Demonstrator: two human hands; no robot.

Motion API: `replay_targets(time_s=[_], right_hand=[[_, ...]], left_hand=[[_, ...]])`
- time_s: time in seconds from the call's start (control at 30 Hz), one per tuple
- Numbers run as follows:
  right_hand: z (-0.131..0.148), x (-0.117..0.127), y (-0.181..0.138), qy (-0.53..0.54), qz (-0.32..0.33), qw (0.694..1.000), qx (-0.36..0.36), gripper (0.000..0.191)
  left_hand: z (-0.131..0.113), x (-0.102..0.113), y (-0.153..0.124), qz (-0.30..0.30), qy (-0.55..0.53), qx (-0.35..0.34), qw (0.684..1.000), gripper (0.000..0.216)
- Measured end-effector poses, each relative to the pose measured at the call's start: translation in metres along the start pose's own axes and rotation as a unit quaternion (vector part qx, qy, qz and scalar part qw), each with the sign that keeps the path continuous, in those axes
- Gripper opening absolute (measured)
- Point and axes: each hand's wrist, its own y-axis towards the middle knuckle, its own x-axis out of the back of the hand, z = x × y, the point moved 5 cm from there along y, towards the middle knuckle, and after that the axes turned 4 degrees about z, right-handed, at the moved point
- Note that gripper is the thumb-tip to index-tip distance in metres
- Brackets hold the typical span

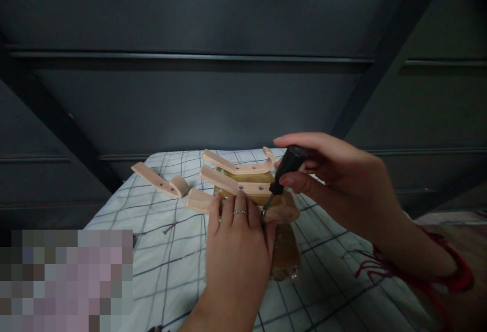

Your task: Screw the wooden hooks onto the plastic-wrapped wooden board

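Note:
My right hand (327, 175) grips a black-handled screwdriver (289, 166), tilted with its tip down at a hole in the nearest wooden hook (200, 200). A small metal bit or screw head shows at that tip; which one I cannot tell. My left hand (238, 235) lies over this hook and holds it down, fingers on its far side and thumb near the screwdriver tip. Beneath is a brown, plastic-wrapped board (285, 251). Two more hooks, a middle wooden hook (224, 180) and a far wooden hook (228, 162), lie across it, each with two holes.
Another wooden hook (152, 179) lies apart at the left on the white checked cloth (163, 251). Dark grey panels (198, 109) stand upright right behind the cloth's far edge. A blurred-out patch (64, 281) covers the lower left corner.

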Motion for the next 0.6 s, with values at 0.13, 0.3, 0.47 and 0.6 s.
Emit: replay_targets(time_s=[0.13,0.3,0.47,0.6], right_hand=[[0.0031,-0.0014,-0.0024,0.016,-0.031,0.999,0.009,0.021],[0.0015,-0.0023,-0.0037,0.014,-0.045,0.999,-0.006,0.018],[0.0011,0.0013,-0.0029,0.007,-0.016,1.000,0.011,0.022],[0.0031,0.0008,-0.0018,-0.017,0.033,0.999,0.032,0.026]], left_hand=[[0.0004,0.0007,0.0001,-0.003,0.002,-0.003,1.000,0.033],[0.0007,-0.0020,0.0008,0.016,0.001,0.001,1.000,0.036],[0.0003,-0.0013,-0.0005,0.005,0.004,0.002,1.000,0.036],[0.0004,-0.0009,-0.0002,0.002,0.005,0.000,1.000,0.034]])
